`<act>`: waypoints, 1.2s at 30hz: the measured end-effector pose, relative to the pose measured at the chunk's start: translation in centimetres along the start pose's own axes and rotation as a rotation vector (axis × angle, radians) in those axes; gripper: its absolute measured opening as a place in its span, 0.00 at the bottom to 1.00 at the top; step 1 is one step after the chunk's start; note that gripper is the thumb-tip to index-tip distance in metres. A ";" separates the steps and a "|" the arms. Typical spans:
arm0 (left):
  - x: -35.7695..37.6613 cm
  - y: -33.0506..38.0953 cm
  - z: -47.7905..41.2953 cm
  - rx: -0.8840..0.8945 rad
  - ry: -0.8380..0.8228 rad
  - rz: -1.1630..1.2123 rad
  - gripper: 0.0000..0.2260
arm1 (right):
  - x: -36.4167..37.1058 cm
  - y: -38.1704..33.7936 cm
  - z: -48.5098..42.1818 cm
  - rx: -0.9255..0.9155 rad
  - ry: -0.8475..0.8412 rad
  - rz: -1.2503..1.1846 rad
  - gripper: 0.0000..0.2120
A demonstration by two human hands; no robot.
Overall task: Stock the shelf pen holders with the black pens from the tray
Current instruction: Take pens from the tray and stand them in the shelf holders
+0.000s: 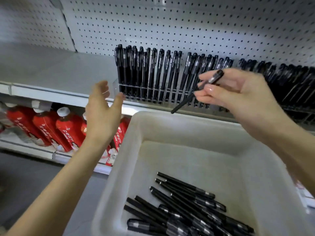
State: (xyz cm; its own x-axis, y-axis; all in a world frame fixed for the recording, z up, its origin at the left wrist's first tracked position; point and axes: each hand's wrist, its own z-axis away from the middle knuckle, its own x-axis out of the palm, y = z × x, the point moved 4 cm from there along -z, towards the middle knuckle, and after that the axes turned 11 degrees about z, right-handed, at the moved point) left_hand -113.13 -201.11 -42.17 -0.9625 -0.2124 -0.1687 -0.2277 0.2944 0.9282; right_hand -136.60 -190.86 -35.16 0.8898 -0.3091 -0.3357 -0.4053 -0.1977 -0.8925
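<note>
Pinching pen (185, 103): right fingers (204, 77) | left fingers (102, 87) apart | packed holder (116, 86) behind | red bottles (68, 130) below-left

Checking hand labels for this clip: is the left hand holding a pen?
No, the left hand is open with its fingers spread and holds nothing; only the right hand pinches a pen.

Print on red bottles (68, 132) and black pens (154, 68) is illegible.
</note>
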 end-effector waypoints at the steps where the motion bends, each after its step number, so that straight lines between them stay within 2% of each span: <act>1: 0.0 -0.3 -0.5 0.000 0.006 -0.002 0.22 | 0.1 -0.6 -0.9 -0.046 0.035 0.043 0.10; 8: 1.0 -2.1 -3.4 -0.044 -0.046 0.004 0.28 | 1.8 -2.7 -5.4 -0.324 0.242 0.381 0.17; 12: 2.0 -3.0 -3.9 -0.052 -0.086 0.019 0.28 | 2.8 -1.7 -7.0 -0.411 0.361 0.515 0.14; 17: 2.7 -3.8 -4.0 -0.045 -0.117 0.057 0.27 | 3.1 -0.7 -7.7 -0.505 0.480 0.641 0.17; 27: 2.8 -4.4 -4.0 -0.037 -0.112 0.100 0.27 | 3.5 0.3 -8.9 -0.444 0.413 0.631 0.17; 33: 2.7 -4.3 -4.0 -0.046 -0.111 0.104 0.26 | 4.4 1.5 -9.1 -0.367 0.292 0.739 0.15; 36: 2.6 -4.1 -4.0 -0.052 -0.115 0.100 0.26 | 4.5 2.0 -9.2 -0.332 0.263 0.778 0.19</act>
State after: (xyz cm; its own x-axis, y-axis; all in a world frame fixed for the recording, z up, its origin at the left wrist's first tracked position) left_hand -114.13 -206.58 -45.15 -0.9912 -0.0754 -0.1088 -0.1249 0.2598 0.9576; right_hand -135.35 -201.16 -35.65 0.2763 -0.6641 -0.6947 -0.9519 -0.0898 -0.2928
